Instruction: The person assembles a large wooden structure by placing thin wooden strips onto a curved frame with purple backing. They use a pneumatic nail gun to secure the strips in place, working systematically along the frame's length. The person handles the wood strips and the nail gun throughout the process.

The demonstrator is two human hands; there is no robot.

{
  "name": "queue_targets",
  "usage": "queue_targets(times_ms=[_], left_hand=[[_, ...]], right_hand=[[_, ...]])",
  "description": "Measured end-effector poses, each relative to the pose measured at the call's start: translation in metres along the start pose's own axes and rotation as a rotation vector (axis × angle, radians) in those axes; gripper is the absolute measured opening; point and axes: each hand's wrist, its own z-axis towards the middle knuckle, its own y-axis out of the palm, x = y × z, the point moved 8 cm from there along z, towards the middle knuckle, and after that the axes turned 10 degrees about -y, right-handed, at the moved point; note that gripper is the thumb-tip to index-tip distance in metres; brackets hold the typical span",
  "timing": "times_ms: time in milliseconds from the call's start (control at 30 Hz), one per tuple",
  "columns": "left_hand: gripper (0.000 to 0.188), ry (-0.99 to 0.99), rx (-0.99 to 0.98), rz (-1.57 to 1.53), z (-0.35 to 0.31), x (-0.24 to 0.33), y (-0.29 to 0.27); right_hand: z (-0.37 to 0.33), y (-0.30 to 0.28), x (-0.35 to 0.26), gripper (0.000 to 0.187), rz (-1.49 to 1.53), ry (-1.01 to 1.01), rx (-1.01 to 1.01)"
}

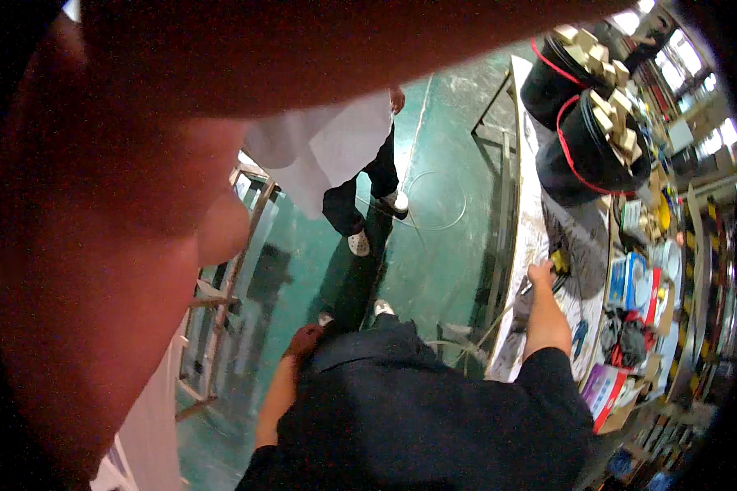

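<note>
Work looks barely under way as I stand beside a long tabletop, by my judgement; no finished piece shows, and how much is left I cannot tell. At far left, a blurred arm [123, 221] fills the view close to the lens, apparently someone else's, since both of mine show lower down. Beyond it is a brown frame [219, 327]. My left hand [305, 339] is low against my dark clothing, in shadow; I see nothing in it but cannot tell how far its fingers are spread. Ahead, a person in a white top [336, 147] faces me on the green floor [442, 254]. To the right, my right hand [540, 274] reaches over the pale, stained tabletop [531, 213], fingers bent beside a small yellow item [559, 261]; whether they grip it or merely touch it, I cannot tell. Farther along, two black buckets [585, 155] are already heaped with wooden blocks [618, 123]; a blue box [630, 278] sits at far right.
</note>
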Motion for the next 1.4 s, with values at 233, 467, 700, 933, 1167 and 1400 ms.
queue_targets(times_ms=[233, 467, 700, 933, 1167, 1400], left_hand=[[0.042, -0.514, 0.102, -0.678, -0.071, -0.063, -0.022], [0.039, -0.669, 0.125, -0.616, -0.107, -0.113, -0.01], [0.018, -0.499, 0.062, -0.37, -0.04, -0.098, -0.013], [0.02, -0.378, 0.054, -0.39, -0.002, -0.067, -0.087], [0.027, -0.261, 0.017, -0.461, 0.008, -0.115, -0.149], [0.029, 0.044, 0.247, -0.152, -0.087, -0.038, -0.293]], right_hand=[[0.126, 0.055, 0.086, 0.086, 0.056, -0.021, 0.122], [0.049, -0.008, 0.06, 0.064, 0.634, -0.291, 0.185], [-0.067, -0.05, -0.058, 0.024, 0.466, -0.17, -0.299], [-0.266, -0.088, -0.22, 0.038, 1.124, -0.647, -0.088], [-0.434, -0.094, -0.354, 0.068, 0.9, -0.934, -0.423], [-0.574, -0.04, -0.515, 0.05, 0.239, -1.285, -0.738]])
